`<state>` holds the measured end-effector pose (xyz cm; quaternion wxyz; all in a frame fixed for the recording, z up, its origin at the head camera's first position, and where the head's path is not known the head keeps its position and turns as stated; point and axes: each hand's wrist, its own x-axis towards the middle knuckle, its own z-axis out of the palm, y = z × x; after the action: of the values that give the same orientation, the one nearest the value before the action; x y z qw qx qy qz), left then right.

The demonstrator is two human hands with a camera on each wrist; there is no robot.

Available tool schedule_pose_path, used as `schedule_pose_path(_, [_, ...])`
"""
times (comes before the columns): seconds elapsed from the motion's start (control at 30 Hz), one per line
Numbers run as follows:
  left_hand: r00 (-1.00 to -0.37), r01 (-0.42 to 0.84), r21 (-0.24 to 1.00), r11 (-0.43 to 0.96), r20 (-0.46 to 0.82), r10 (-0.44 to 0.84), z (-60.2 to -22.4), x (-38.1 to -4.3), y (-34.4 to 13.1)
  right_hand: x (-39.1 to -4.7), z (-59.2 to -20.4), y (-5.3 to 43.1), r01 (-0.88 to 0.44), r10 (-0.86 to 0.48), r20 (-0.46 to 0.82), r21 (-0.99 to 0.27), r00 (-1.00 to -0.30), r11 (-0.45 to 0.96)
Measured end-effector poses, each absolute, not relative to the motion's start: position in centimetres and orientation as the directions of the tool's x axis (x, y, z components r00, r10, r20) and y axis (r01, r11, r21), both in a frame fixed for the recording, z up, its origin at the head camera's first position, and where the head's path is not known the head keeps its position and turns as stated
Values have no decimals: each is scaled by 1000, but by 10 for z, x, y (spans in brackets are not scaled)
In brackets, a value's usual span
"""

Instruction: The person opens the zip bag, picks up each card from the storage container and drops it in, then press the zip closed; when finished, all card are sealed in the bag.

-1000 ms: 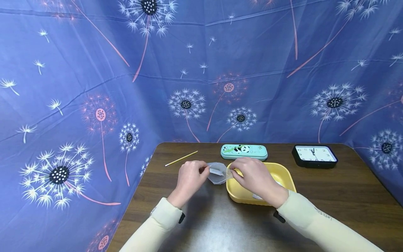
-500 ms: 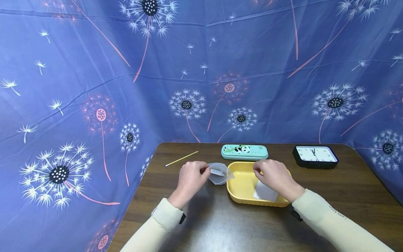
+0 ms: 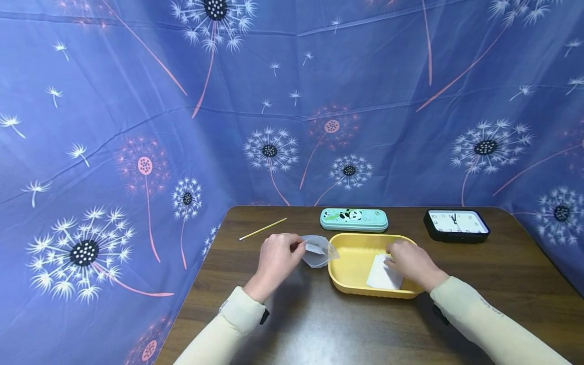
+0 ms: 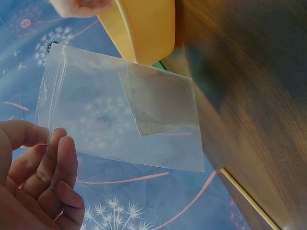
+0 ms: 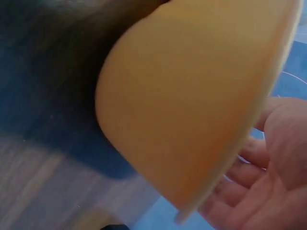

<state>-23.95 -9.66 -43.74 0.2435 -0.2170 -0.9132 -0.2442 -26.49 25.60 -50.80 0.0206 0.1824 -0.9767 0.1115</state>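
My left hand (image 3: pixel 279 257) pinches a clear zip-lock bag (image 4: pixel 96 105) by its zip edge, left of a yellow plastic basket (image 3: pixel 353 258). Inside the bag, toward its bottom end, lies a thin pale rectangular card (image 4: pixel 165 98). White cards or paper pieces (image 3: pixel 379 276) lie in the right part of the basket. Over them reaches my right hand (image 3: pixel 412 261), thumb and forefinger apart, with the thumb overlapping the papers' upper edge in the head view. The basket's wall hides part of the right fingers (image 5: pixel 247 175) in the right wrist view.
Behind the basket lies a mint pencil case (image 3: pixel 354 220) with a panda on it. A black-framed clock (image 3: pixel 456 226) sits at the back right, and a yellow pencil (image 3: pixel 263 229) at the back left. A blue dandelion-print cloth (image 3: pixel 292 101) hangs behind the table.
My right hand has let go of the bag's far edge and moved right and down into the basket over the white papers. The left hand has stayed in place, holding the bag.
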Motion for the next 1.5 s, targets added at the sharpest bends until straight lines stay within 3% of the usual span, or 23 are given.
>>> schedule_pose_path(0.37, [-796, 512, 347, 786, 534, 284, -438, -239, -98, -257, -522, 254, -305, -334, -62, -276, -941, 912])
schedule_pose_path(0.77, [-789, 514, 333, 791, 545, 283, -438, -240, -98, -261, -525, 258, -350, -365, -31, -218, -931, 911])
schedule_pose_path(1.1, [-780, 519, 324, 791, 559, 283, -438, -241, -98, -262, -525, 257, -310, -323, -25, -220, -946, 925])
schedule_pose_path(1.5, [-787, 518, 335, 787, 547, 285, -437, -240, -96, -261, -521, 255, -319, -303, 120, -162, -946, 934])
